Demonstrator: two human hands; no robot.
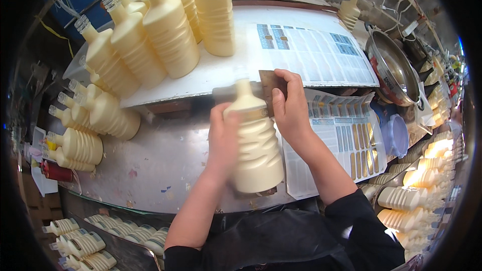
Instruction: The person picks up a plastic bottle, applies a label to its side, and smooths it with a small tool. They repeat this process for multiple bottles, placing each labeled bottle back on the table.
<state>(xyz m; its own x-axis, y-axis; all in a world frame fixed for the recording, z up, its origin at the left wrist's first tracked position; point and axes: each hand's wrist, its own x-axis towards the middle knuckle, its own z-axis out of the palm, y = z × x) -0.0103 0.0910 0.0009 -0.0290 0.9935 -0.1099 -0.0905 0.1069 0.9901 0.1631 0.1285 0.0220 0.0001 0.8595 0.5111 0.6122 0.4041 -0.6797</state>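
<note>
Cream-coloured plastic makes up the bottle (258, 158), which is set between the two hands, its neck pointing away from them. Its left flank is touched by the left hand (224, 133), whose fingers are curled against it; because of blur, it cannot be told whether the bottle is firmly grasped or only steadied. By the right hand (290, 105), a flat brown card (266, 86) is pinched between thumb and fingers, its edge held close to the bottle's shoulder. There, a small dark patch (263, 112) is seen, likely a label. The step in hand is judged to be the smoothing down of that label. For the next move, a steady bottle, a flat card edge and light, even pressure would be called for, so that no crease is trapped. Just right of the right wrist, a label sheet (321, 164) is laid; another sheet (321, 62) is spread beyond that hand. Unlabelled-looking bottles (170, 40) are stood beyond the left hand, off to its left.
</note>
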